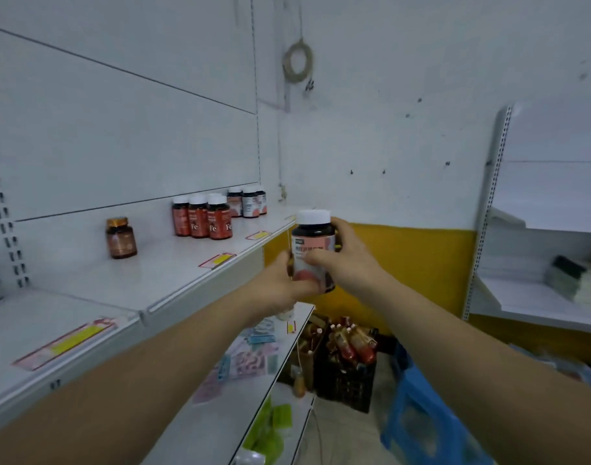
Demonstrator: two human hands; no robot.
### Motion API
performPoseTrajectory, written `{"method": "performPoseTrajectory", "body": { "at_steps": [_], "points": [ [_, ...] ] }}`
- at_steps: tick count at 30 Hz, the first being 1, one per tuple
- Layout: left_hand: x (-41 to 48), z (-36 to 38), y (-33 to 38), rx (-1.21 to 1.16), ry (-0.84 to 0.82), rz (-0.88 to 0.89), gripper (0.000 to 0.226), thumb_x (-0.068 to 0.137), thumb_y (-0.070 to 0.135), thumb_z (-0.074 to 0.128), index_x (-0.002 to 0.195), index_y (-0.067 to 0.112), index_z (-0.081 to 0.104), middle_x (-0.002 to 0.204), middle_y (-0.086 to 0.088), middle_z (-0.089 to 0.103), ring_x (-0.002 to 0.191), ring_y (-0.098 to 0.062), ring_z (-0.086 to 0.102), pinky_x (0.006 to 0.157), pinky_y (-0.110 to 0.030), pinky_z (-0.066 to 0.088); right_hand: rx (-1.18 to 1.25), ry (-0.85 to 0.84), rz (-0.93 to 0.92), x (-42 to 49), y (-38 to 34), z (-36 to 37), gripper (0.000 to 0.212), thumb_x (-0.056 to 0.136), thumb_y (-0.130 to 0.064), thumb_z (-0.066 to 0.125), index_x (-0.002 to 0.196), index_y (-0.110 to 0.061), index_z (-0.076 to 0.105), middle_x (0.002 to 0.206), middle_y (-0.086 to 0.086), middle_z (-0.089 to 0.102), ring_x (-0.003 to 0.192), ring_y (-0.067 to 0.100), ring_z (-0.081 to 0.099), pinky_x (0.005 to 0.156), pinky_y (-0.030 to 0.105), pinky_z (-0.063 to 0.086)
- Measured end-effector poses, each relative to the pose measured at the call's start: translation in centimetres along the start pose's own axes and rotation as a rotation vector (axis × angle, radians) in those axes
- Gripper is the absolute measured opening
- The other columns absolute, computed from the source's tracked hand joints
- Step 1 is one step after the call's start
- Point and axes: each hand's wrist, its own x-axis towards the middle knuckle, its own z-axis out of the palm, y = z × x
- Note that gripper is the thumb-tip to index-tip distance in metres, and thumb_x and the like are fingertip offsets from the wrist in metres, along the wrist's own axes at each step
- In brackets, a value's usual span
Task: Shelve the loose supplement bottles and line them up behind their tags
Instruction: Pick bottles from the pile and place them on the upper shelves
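A dark supplement bottle (pixel 312 245) with a white cap and a pink-and-white label is held upright in the air, just off the right end of the white shelf (pixel 136 276). My left hand (pixel 280 283) grips its lower part and my right hand (pixel 349 255) grips its right side. On the shelf stand three red-labelled "Fe" bottles (pixel 203 218), a group of matching white-capped bottles (pixel 248 201) at the far end, and a lone brown bottle with a gold cap (pixel 121 238). Yellow-and-red tags (pixel 218 260) lie along the shelf's front edge.
A lower shelf (pixel 240 380) holds flat colourful packets and green items. On the floor stand a black crate of bottles (pixel 349 357) and a blue plastic stool (pixel 421 421). Another white shelving unit (pixel 539 280) with stacked goods is at the right.
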Motion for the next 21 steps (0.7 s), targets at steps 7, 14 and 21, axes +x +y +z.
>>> {"method": "performPoseTrajectory", "body": {
  "at_steps": [7, 14, 21],
  "points": [
    [16.0, 0.5, -3.6, 0.078, 0.178, -0.068, 0.067, 0.079, 0.020, 0.074, 0.132, 0.028, 0.033, 0.103, 0.013, 0.052, 0.094, -0.004, 0.056, 0.068, -0.017, 0.044, 0.075, -0.107, -0.042, 17.0, 10.0, -2.4, 0.059, 0.081, -0.014, 0.069, 0.132, -0.027, 0.041, 0.108, -0.007, 0.058, 0.098, 0.014, 0.059, 0.087, 0.039, 0.054],
    [29.2, -3.1, -4.8, 0.368, 0.381, -0.242, 0.087, 0.078, 0.027, 0.075, 0.148, 0.026, 0.021, 0.135, -0.002, 0.045, 0.117, -0.017, 0.049, 0.086, -0.029, 0.044, 0.138, -0.256, -0.025, 33.1, 15.4, -2.6, 0.059, 0.083, -0.018, 0.069, 0.133, -0.028, 0.039, 0.104, -0.009, 0.052, 0.101, 0.018, 0.056, 0.078, 0.033, 0.054],
    [38.0, -6.8, -9.2, 1.003, 0.394, -0.487, 0.076, 0.085, 0.060, 0.054, 0.145, 0.021, 0.031, 0.147, -0.008, 0.035, 0.129, -0.027, 0.041, 0.104, -0.039, 0.038, 0.118, -0.362, -0.076, 44.6, 20.7, 1.1, 0.062, 0.081, -0.014, 0.069, 0.134, -0.025, 0.039, 0.109, -0.006, 0.053, 0.101, 0.016, 0.055, 0.085, 0.032, 0.049]
  ]
}}
